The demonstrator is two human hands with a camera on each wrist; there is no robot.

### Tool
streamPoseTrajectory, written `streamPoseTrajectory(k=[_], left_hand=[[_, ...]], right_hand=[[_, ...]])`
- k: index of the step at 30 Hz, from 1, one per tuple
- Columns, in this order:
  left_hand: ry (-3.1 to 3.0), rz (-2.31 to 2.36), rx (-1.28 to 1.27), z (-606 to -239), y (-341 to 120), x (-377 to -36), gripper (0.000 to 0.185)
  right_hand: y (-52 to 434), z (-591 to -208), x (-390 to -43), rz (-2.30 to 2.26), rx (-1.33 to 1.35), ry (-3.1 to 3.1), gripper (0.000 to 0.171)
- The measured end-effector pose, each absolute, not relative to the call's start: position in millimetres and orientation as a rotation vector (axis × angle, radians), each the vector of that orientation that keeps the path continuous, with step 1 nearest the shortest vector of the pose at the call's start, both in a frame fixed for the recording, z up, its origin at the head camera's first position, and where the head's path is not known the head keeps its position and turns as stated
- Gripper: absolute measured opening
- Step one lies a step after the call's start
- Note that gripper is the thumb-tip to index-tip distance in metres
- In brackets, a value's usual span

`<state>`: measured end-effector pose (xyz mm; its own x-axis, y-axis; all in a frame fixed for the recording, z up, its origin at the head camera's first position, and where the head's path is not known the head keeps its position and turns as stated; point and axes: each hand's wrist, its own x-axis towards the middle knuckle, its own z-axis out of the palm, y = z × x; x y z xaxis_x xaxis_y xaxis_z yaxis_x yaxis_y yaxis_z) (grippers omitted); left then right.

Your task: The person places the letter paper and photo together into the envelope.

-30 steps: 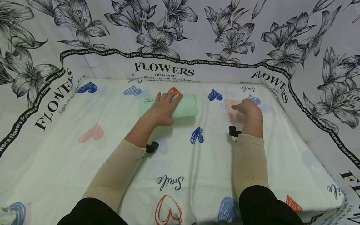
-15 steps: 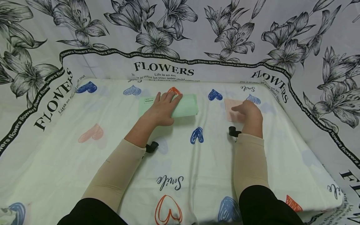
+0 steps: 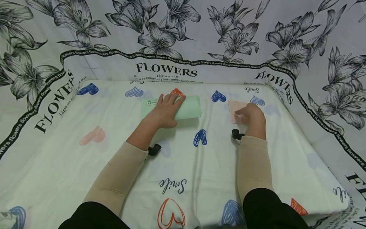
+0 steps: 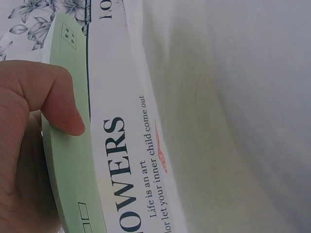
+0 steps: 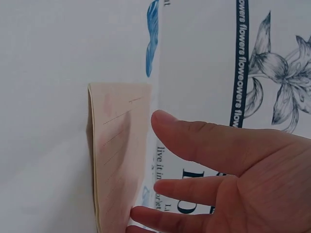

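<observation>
A pale green pad [image 3: 190,107] lies flat at the back middle of the table, and my left hand [image 3: 166,109] rests on it with straight fingers across its top. In the left wrist view a fingertip [image 4: 60,104] presses on the green pad [image 4: 70,165] near its edge. To the right lies a pink lined sheet [image 3: 235,109]. My right hand [image 3: 251,115] covers its near right part. In the right wrist view the right hand [image 5: 228,170] has straight, spread fingers, and the lowest fingertip [image 5: 141,213] touches the pink sheet [image 5: 119,155].
A white cloth with coloured hearts [image 3: 183,165] covers the table. A flower-printed cloth with the word FLOWERS [image 3: 166,69] hangs as a wall behind and at both sides. The table's right edge [image 3: 328,168] drops away. Black camera mounts [image 3: 154,149] sit at the wrists.
</observation>
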<state>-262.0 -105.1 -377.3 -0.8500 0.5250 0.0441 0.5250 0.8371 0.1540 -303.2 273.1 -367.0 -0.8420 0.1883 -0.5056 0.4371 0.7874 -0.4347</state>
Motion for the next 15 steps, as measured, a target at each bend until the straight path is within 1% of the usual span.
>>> streamPoseTrajectory(k=[6,15], left_hand=[[-3.011,-0.263,-0.864,-377.4,-105.7,-261.8,0.101],[-3.012,-0.256,-0.864,-375.5,-105.7,-261.3,0.101]], right_hand=[[273.0,-371.6,-306.4,-0.749,0.476,2.537,0.093],[271.9,-375.3,-304.2,-0.720,0.531,2.571,0.082]])
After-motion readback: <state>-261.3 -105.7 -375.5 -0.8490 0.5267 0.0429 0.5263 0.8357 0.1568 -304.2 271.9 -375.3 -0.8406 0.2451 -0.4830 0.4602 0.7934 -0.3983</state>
